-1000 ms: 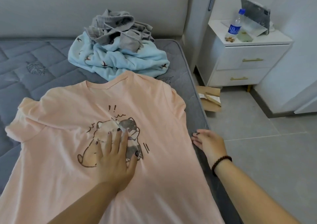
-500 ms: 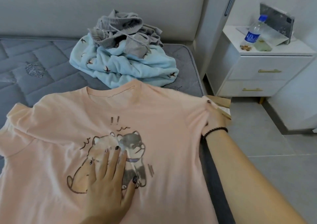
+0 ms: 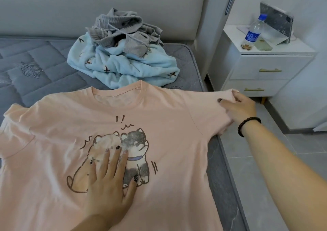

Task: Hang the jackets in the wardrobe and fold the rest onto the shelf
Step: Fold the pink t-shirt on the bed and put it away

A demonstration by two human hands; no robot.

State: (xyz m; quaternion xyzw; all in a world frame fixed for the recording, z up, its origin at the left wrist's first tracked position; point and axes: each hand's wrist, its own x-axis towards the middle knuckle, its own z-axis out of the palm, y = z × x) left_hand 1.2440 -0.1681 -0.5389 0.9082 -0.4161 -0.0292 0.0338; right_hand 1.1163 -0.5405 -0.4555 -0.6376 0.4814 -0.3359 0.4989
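— Head view: where is the pink T-shirt lying?
— It is lying across the lower frame on the mattress, the left hand pressing flat on its print, the right hand pinching its sleeve.
— Anything crowding it?
— A blue fleece garment and grey clothes are touching the collar; a nightstand is holding a bottle upper right.

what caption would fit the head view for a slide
Left hand presses flat on a pink T-shirt spread on the bed while the right hand grips its sleeve.
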